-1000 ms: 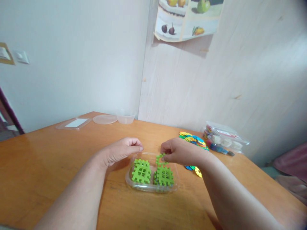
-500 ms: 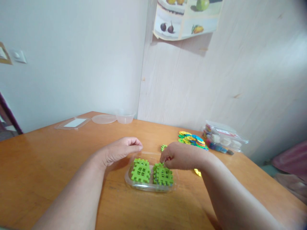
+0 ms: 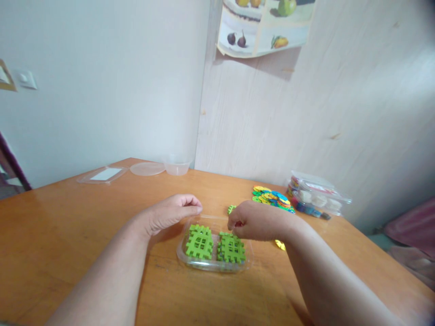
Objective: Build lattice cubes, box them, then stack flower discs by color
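A clear plastic tray sits on the wooden table with two stacks of green interlocking square pieces in it, a left stack and a right stack. My left hand is curled, its fingertips pinching the tray's far left corner. My right hand is curled over the far edge of the right stack, fingertips pinched on its top piece. One small green piece lies on the table just behind the tray.
A pile of coloured flat discs and a clear box of coloured pieces lie at the right near the wall. A yellow disc pokes out under my right wrist. Two clear lids and a small clear cup stand at the far left.
My right hand brought a green piece down from above the tray onto the right stack and stays there. My left hand has not moved.
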A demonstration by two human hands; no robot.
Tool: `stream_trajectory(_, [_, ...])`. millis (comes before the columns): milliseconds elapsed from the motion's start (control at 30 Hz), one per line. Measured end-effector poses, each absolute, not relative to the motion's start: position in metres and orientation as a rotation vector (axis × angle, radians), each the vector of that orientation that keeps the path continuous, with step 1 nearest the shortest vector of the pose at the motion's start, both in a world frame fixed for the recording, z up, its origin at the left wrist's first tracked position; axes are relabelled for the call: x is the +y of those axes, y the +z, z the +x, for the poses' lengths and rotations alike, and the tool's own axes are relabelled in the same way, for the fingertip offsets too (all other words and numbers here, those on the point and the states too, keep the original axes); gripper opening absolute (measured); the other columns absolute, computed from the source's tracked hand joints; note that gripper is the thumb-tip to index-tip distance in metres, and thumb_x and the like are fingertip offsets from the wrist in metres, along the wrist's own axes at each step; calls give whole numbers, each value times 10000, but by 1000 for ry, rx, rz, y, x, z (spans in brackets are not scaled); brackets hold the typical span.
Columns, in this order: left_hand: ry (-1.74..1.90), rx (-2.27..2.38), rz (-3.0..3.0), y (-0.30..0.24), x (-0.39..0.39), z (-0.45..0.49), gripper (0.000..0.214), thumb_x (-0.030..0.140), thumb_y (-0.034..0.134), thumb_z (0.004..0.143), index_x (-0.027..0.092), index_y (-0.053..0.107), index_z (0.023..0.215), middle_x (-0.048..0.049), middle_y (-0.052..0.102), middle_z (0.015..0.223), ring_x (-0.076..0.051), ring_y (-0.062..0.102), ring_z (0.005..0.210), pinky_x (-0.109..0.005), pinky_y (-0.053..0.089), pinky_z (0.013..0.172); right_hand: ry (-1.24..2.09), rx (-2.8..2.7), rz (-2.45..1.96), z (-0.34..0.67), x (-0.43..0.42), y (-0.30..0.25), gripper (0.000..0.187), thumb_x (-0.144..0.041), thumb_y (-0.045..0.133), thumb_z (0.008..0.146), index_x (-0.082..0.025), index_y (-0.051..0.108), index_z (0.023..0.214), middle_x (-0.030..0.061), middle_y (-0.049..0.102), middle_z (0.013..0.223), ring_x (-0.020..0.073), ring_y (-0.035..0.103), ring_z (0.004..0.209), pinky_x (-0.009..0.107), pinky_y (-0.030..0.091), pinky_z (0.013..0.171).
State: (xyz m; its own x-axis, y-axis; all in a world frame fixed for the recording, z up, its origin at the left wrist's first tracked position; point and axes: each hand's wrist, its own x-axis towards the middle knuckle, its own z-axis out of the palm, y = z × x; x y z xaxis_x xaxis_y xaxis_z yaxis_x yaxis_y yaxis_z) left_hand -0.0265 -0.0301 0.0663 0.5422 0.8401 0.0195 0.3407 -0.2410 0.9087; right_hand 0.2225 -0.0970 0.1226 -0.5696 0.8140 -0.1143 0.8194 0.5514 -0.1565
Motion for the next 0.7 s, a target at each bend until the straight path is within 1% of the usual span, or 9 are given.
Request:
stream_trajectory(100, [654,970,1816,67,-30,-26,355,493,668,774,184,664,947,-24,684,933,-195,601,874,-317,441,814,-308,2742,1431,226,-94,123,201,-130,551,750,-204,736,717,6,698,687,131,546,590,256,346,572])
stream_trajectory(167, [649,967,1812,66,-30,-26,353,492,668,776,184,663,948,-23,681,930,-194,599,869,-318,441,811,-308,2751,1489,231,-90,122,211,-157,546,781,-215,749,791,11,723,754,142,577,633,255,366,589])
stream_trajectory(300, [659,980,1815,63,-29,-26,367,505,656,791,184,658,968,-27,672,959,-205,593,910,-326,434,832,-147,2721,1832,241,-76,117,260,-204,544,829,-198,752,985,58,758,958,193,655,828,273,422,694])
stream_trajectory(400, [657,984,1821,63,-30,-27,380,518,646,797,179,653,970,-28,655,950,-205,579,905,-330,429,828,-24,2588,2035,249,-62,106,358,-219,537,843,-177,716,1150,90,741,1101,223,664,957,291,443,792])
stream_trajectory(500, [649,994,1831,65,-31,-27,380,522,646,793,179,651,958,-23,643,927,-201,564,887,-329,425,818,-15,2473,2077,254,-49,90,431,-287,544,859,-170,666,1256,106,706,1209,240,650,1058,296,450,860])
stream_trajectory(567, [647,996,1834,66,-31,-26,383,526,642,795,180,653,960,-26,648,930,-202,563,887,-331,424,818,-14,2414,2073,255,-43,79,445,-375,539,875,-163,670,1244,128,696,1224,264,645,1089,312,456,868])
stream_trajectory(633, [652,993,1836,65,-31,-26,391,531,641,795,178,656,962,-34,656,943,-209,567,899,-338,425,828,-14,2341,2072,255,-39,71,455,-470,524,881,-162,706,1161,151,710,1177,288,657,1063,329,467,829])
stream_trajectory(700, [659,996,1838,64,-30,-26,400,536,643,792,176,659,965,-42,663,960,-219,572,920,-346,426,840,-23,2282,2062,255,-36,66,463,-524,527,866,-167,732,1078,163,724,1122,298,673,1013,331,470,776])
